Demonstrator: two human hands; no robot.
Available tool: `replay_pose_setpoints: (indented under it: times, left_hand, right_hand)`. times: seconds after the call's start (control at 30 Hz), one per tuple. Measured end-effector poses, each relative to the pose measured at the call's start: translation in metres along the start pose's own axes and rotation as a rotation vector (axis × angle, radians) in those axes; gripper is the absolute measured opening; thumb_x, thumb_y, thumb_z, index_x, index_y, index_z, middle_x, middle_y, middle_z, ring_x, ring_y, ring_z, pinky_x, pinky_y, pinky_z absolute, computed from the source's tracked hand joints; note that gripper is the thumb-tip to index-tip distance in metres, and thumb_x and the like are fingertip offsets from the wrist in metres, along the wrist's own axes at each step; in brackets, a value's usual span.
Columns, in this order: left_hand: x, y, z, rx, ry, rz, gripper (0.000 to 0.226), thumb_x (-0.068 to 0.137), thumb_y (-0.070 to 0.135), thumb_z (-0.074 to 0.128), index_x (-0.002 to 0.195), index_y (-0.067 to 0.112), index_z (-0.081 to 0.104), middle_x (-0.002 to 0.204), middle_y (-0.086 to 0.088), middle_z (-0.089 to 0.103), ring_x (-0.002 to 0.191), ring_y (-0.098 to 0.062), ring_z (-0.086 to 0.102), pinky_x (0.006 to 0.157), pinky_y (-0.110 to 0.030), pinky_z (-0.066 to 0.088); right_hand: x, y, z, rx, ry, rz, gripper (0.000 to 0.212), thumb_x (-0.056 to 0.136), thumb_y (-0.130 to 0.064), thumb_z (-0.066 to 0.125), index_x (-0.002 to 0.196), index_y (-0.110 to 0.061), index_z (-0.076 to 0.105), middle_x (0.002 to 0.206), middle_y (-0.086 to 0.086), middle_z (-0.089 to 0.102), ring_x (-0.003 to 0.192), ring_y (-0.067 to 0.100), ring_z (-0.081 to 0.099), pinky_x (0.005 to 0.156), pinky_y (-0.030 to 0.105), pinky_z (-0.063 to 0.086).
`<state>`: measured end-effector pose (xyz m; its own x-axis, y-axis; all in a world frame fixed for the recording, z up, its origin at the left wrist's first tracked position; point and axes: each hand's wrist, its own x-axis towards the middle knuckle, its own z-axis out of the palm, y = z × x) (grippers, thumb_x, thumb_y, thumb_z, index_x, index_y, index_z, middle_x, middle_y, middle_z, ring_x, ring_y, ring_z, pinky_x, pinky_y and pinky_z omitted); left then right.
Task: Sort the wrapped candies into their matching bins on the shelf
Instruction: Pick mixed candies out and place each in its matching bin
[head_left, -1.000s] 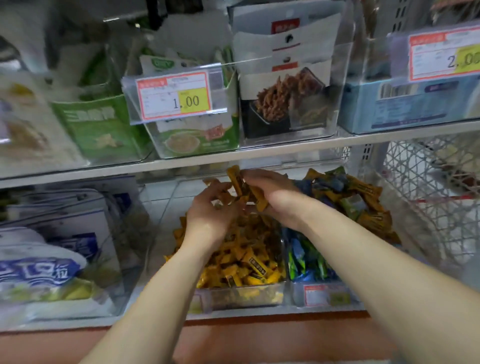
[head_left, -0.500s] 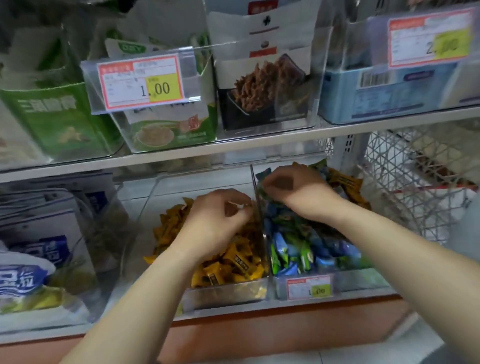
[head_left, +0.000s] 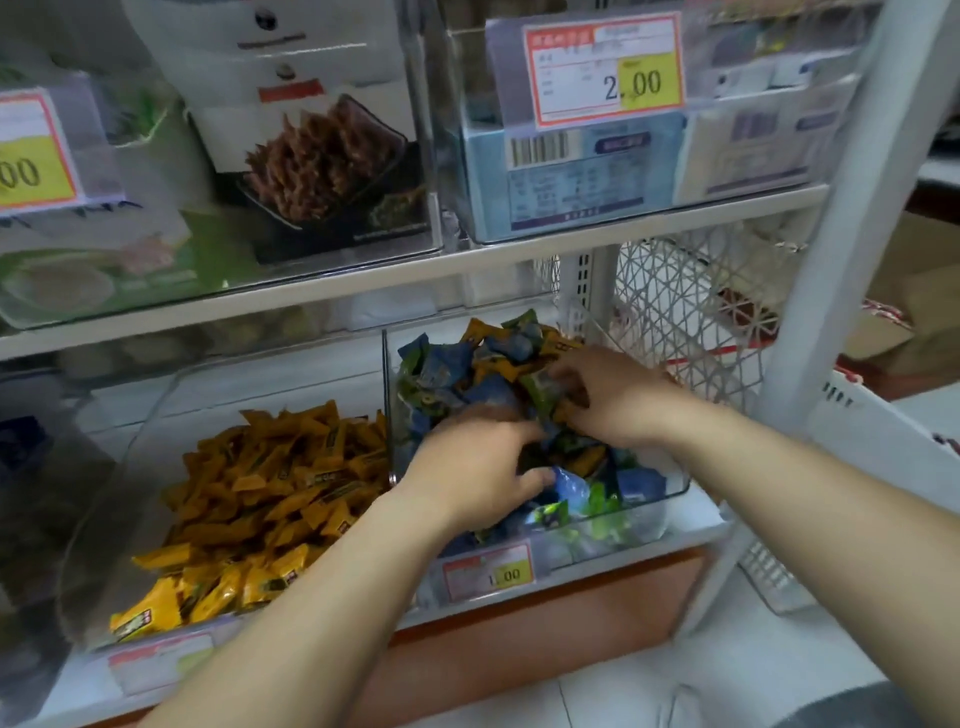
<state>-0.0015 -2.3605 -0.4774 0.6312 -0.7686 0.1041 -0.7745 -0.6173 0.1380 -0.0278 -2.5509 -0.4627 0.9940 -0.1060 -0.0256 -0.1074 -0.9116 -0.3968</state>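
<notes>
Grips unclear, left hand (head_left: 478, 475) and right hand (head_left: 610, 397) rake the mixed bin (head_left: 670, 493); careless sweeps could flick blue candies (head_left: 447, 366) into the adjoining yellow bin (head_left: 150, 431).

hands (head_left: 478, 467) 2 | clear candy bins (head_left: 670, 491) 2 | price tags (head_left: 602, 70) 4 | shelf levels (head_left: 363, 275) 2

Both forearms are stretching toward twelve o'clock, palms down, fingers curling; the right hand (head_left: 615, 395) is sitting at one o'clock of the left hand (head_left: 475, 467).
</notes>
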Motion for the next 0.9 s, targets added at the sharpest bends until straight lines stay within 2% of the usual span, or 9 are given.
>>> replay_pose_setpoints:
  times: [0.13, 0.23, 0.37, 0.47, 0.57, 0.67, 0.73, 0.83, 0.9]
  left_hand:
    - [0.006, 0.000, 0.004, 0.017, -0.001, 0.021, 0.035, 0.090, 0.060, 0.052, 0.111, 0.038, 0.068, 0.111, 0.010, 0.063, 0.108, -0.020, 0.051, 0.083, -0.038, 0.050]
    - [0.011, 0.004, 0.004, -0.065, 0.029, -0.009, 0.026, 0.090, 0.054, 0.056, 0.101, 0.036, 0.072, 0.103, 0.009, 0.065, 0.100, -0.017, 0.056, 0.078, -0.038, 0.053]
    - [0.017, 0.014, 0.005, -0.170, 0.038, -0.029, 0.022, 0.090, 0.045, 0.058, 0.102, 0.032, 0.072, 0.100, 0.006, 0.069, 0.090, -0.015, 0.062, 0.074, -0.037, 0.055]
    - [0.019, 0.020, 0.009, -0.206, -0.028, -0.024, 0.025, 0.094, 0.041, 0.055, 0.108, 0.030, 0.072, 0.101, 0.003, 0.073, 0.090, -0.018, 0.064, 0.074, -0.037, 0.055]
    - [0.024, 0.026, 0.019, -0.141, -0.061, -0.056, 0.028, 0.097, 0.042, 0.048, 0.117, 0.032, 0.065, 0.106, 0.000, 0.071, 0.094, -0.023, 0.064, 0.074, -0.037, 0.055]
    - [0.029, 0.033, 0.030, -0.099, -0.079, -0.128, 0.035, 0.093, 0.060, 0.045, 0.109, 0.035, 0.064, 0.096, 0.004, 0.070, 0.086, -0.021, 0.064, 0.070, -0.036, 0.057]
    - [0.029, 0.034, 0.034, -0.127, -0.045, -0.171, 0.034, 0.088, 0.066, 0.049, 0.095, 0.036, 0.063, 0.085, 0.008, 0.068, 0.078, -0.016, 0.064, 0.065, -0.033, 0.056]
    - [0.030, 0.034, 0.035, -0.270, -0.016, -0.232, 0.020, 0.079, 0.056, 0.064, 0.087, 0.039, 0.058, 0.081, 0.014, 0.065, 0.076, -0.010, 0.062, 0.063, -0.029, 0.054]
    - [0.030, 0.032, 0.032, -0.396, -0.022, -0.243, 0.025, 0.074, 0.046, 0.070, 0.096, 0.041, 0.060, 0.084, 0.016, 0.065, 0.080, -0.009, 0.063, 0.068, -0.032, 0.055]
  right_hand:
    - [-0.002, 0.002, 0.006, -0.037, -0.040, 0.005, 0.049, 0.082, -0.015, 0.069, 0.126, -0.024, 0.048, 0.114, 0.002, 0.054, 0.100, 0.021, 0.056, 0.070, 0.026, 0.042]
    - [-0.008, -0.002, 0.007, -0.152, -0.078, -0.059, 0.025, 0.085, -0.019, 0.067, 0.106, -0.022, 0.054, 0.092, -0.002, 0.058, 0.078, 0.016, 0.055, 0.057, 0.026, 0.039]
    - [-0.011, -0.009, 0.000, -0.218, -0.115, -0.084, 0.014, 0.089, -0.015, 0.062, 0.101, -0.022, 0.065, 0.092, 0.001, 0.066, 0.085, 0.023, 0.063, 0.068, 0.029, 0.050]
    - [-0.016, -0.008, -0.022, -0.111, 0.103, -0.158, 0.013, 0.090, -0.023, 0.066, 0.102, -0.026, 0.068, 0.093, -0.007, 0.062, 0.086, 0.017, 0.061, 0.074, 0.029, 0.050]
    - [-0.028, 0.001, -0.039, 0.098, 0.304, -0.224, 0.013, 0.088, -0.028, 0.068, 0.100, -0.032, 0.067, 0.085, -0.019, 0.059, 0.079, 0.005, 0.057, 0.067, 0.017, 0.043]
    - [-0.036, 0.013, -0.038, 0.156, 0.299, -0.196, 0.014, 0.091, -0.025, 0.066, 0.105, -0.027, 0.066, 0.090, -0.012, 0.063, 0.085, 0.010, 0.060, 0.072, 0.024, 0.046]
    - [-0.036, 0.021, -0.037, 0.172, 0.303, -0.151, 0.018, 0.094, -0.025, 0.063, 0.111, -0.024, 0.064, 0.091, -0.010, 0.063, 0.085, 0.010, 0.061, 0.068, 0.021, 0.043]
    - [-0.035, 0.028, -0.040, 0.251, 0.319, -0.115, 0.013, 0.095, -0.025, 0.060, 0.109, -0.025, 0.060, 0.085, -0.014, 0.064, 0.079, 0.002, 0.061, 0.061, 0.011, 0.039]
    - [-0.034, 0.029, -0.043, 0.325, 0.348, -0.105, 0.013, 0.095, -0.027, 0.061, 0.107, -0.026, 0.059, 0.087, -0.008, 0.066, 0.079, 0.008, 0.062, 0.063, 0.019, 0.041]
